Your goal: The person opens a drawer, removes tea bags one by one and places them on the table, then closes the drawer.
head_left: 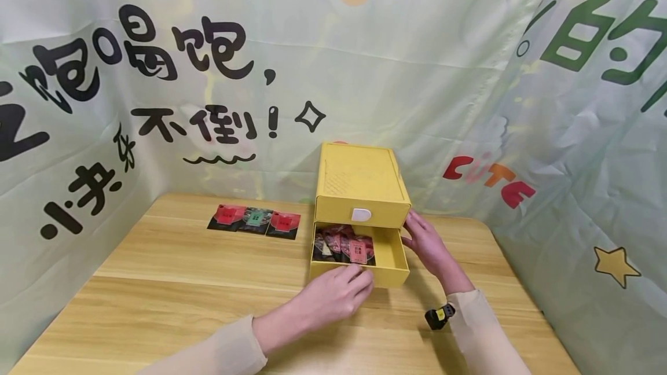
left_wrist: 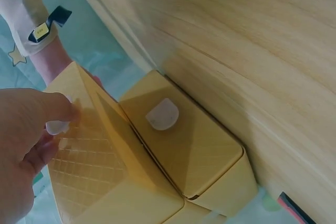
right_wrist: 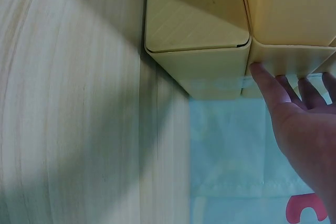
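A yellow drawer cabinet [head_left: 362, 172] stands at the back of the table. Its middle drawer [head_left: 387, 278] is pulled out, and several red and dark printed packets [head_left: 341, 245] lie in its left part. My left hand [head_left: 333, 294] is at that drawer's front, pinching its white handle [left_wrist: 58, 128] between thumb and fingers. Below, in the left wrist view, the bottom drawer [left_wrist: 197, 153] with its own white handle is closed. The top drawer [head_left: 336, 211] is closed too. My right hand [head_left: 429, 242] rests against the cabinet's right side, fingers extended.
Left of the cabinet, a red packet [head_left: 226, 217], a green packet [head_left: 255, 220] and another red packet [head_left: 283, 224] lie in a row on the wooden table [head_left: 182, 300]. A printed cloth backdrop [head_left: 292, 74] hangs close behind. A black wrist device [head_left: 439, 317] sits by the right sleeve.
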Demonstrator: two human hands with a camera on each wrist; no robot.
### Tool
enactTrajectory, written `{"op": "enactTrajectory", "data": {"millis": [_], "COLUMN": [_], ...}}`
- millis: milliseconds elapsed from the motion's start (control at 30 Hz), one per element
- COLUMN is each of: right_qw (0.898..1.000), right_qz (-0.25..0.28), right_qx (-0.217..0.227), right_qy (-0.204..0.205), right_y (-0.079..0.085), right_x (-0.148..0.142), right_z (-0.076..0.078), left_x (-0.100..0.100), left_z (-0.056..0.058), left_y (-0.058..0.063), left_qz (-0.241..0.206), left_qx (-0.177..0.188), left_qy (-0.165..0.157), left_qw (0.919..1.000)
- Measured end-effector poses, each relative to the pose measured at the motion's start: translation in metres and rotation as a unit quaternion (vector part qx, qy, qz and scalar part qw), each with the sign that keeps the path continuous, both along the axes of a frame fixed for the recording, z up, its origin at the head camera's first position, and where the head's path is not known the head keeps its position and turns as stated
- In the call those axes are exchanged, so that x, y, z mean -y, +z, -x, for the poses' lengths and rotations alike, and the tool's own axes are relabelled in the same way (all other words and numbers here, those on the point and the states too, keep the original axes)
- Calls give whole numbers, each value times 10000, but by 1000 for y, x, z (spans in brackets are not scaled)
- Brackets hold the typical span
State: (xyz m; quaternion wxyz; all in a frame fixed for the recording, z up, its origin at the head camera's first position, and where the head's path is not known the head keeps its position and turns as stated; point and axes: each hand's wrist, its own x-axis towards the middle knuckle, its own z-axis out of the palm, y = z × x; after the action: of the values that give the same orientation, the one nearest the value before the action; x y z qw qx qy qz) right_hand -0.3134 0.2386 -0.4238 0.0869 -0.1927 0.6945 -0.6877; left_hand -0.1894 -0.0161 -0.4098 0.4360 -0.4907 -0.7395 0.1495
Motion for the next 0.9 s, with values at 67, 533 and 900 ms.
{"op": "enactTrajectory", "data": {"millis": [67, 533, 900], "right_qw": [9999, 9998, 9998], "right_qz": [22, 105, 55], "right_qx": [98, 119, 98], "right_qy": [-58, -105, -142], "right_y": [1, -2, -2], "right_x": [1, 1, 0], "right_z": [-1, 0, 1], "left_x": [0, 1, 4], "left_z": [3, 6, 7], "left_y": [-7, -14, -10], "left_qz": [10, 18, -655], "left_qx": [8, -84, 291], "left_qy": [-15, -29, -319], "left_qw": [10000, 10000, 9969]}}
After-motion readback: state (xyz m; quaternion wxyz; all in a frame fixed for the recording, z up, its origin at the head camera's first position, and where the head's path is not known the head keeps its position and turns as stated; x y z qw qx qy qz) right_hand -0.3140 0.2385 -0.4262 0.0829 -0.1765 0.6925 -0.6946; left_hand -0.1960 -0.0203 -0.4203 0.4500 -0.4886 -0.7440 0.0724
